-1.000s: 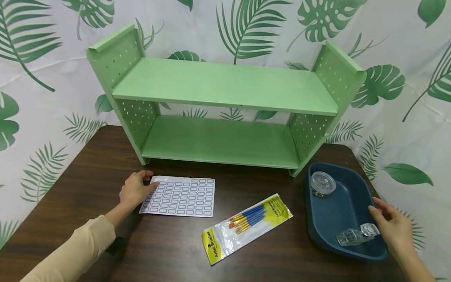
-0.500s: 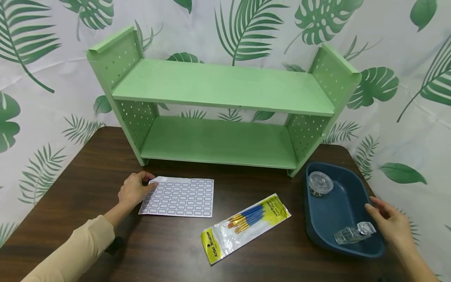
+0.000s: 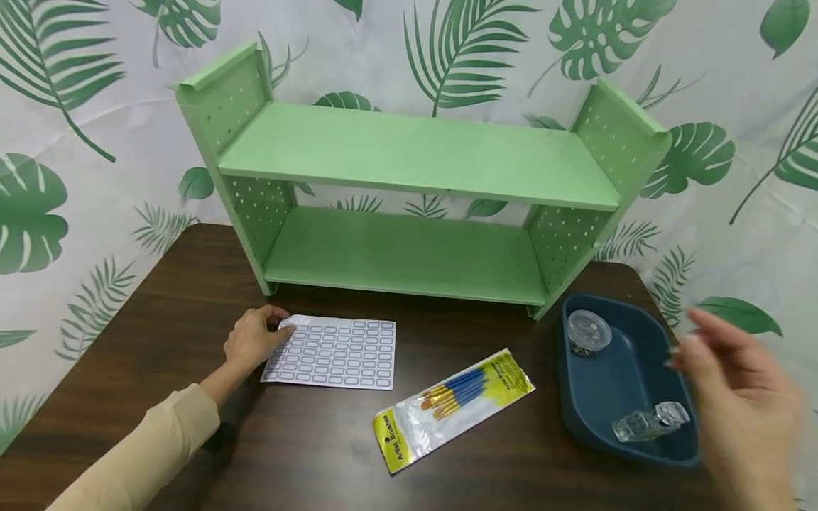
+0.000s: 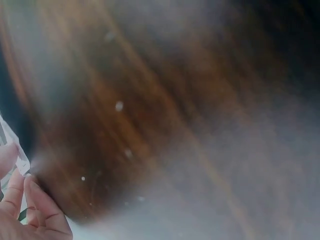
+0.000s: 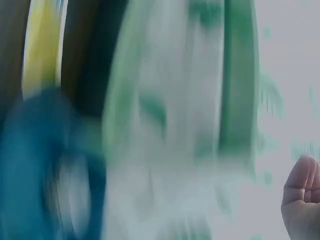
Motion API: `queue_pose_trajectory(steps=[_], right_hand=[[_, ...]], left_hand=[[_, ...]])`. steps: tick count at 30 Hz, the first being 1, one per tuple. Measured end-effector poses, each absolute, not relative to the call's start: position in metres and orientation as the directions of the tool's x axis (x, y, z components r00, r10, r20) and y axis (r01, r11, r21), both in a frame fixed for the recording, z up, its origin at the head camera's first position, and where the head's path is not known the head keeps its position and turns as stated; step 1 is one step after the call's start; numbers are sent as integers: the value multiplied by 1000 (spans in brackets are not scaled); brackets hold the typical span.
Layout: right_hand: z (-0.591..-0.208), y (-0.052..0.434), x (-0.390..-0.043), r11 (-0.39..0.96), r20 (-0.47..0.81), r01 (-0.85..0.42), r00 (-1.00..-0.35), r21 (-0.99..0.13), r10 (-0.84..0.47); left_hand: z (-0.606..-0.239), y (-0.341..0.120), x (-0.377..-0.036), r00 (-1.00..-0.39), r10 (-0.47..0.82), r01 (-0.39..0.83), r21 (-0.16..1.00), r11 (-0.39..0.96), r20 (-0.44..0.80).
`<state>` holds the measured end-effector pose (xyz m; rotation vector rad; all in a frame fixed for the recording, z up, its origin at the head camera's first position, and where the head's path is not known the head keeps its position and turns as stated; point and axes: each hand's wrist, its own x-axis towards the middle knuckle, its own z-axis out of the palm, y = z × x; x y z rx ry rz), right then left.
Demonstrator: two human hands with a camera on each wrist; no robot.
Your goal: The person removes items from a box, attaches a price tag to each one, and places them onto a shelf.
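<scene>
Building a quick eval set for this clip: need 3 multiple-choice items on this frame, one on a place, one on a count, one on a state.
1. Where does the brush pack lie?
A. on the upper shelf
B. on the table, between the label sheet and the blue tray
C. inside the tray

2. How many things lie in the blue tray?
A. two
B. four
C. none

3. What is the left hand doing?
A. hanging in the air
B. pinching a corner of the label sheet
C. gripping the shelf

Key: 1 B, the pack lies flat on bare wood. 2 A, a round container and a clear clip. 3 B, its fingers curl at the sheet's lifted corner.
</scene>
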<state>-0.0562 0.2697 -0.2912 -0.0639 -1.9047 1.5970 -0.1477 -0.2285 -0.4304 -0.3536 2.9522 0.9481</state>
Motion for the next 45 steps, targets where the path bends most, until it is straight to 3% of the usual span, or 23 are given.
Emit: queue_pose_trajectory(steps=[3, 5, 9, 12, 23, 34, 45], right_hand=[[-308, 209, -69, 150, 244, -216, -949, -965, 201], [-329, 175, -85, 124, 58, -52, -997, -991, 45], [-372, 124, -123, 134, -211, 198, -973, -971, -93], [-394, 97, -149, 195, -285, 263, -954, -945, -91], [-429, 62, -183, 429, -265, 213, -962, -878, -65], [-431, 45, -188, 664, -110, 43, -992, -747, -60], [-430, 31, -189, 687, -83, 1, -993, -727, -86]], left_hand=[[-432, -228, -148, -973, -213, -222, 581, 783, -84], [-434, -227, -150, -973, -216, -223, 586, 779, -82], [-438, -224, -152, -970, -229, -233, 585, 777, -82], [-439, -221, -154, -968, -236, -237, 588, 773, -79], [-437, -214, -155, -967, -243, -241, 591, 770, -78], [-436, -218, -154, -966, -246, -243, 588, 771, -77], [-435, -231, -149, -959, -272, -263, 597, 758, -78]])
